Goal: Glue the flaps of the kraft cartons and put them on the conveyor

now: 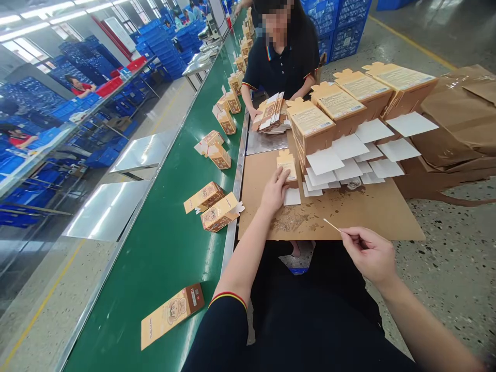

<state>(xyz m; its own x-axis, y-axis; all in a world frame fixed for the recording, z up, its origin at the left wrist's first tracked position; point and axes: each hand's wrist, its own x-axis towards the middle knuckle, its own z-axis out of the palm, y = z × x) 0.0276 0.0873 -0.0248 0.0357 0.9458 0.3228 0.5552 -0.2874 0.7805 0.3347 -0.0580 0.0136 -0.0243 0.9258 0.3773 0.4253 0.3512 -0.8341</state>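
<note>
My left hand [274, 192] rests on a small tan-and-brown carton [285, 161] on the cardboard sheet, its fingers bent over the printed face. One white flap [292, 197] sticks out at the carton's near end. Pinched between the thumb and fingers of my right hand [368, 252] is a cotton swab [332, 225], its pale tip pointing up and left over the sheet's near edge. Just beyond, stacked cartons [312, 121] stand in rows with several white flaps [325, 160] jutting toward me. Dark wet-looking spots mark the cardboard sheet [368, 219].
To the left runs a green conveyor belt [155, 248] carrying several cartons [220, 211]. Across from me a co-worker [281, 57] handles a pile of flat cartons [271, 113]. Brown wrapping paper [457, 134] lies at the right. Blue crates [335, 31] stand behind.
</note>
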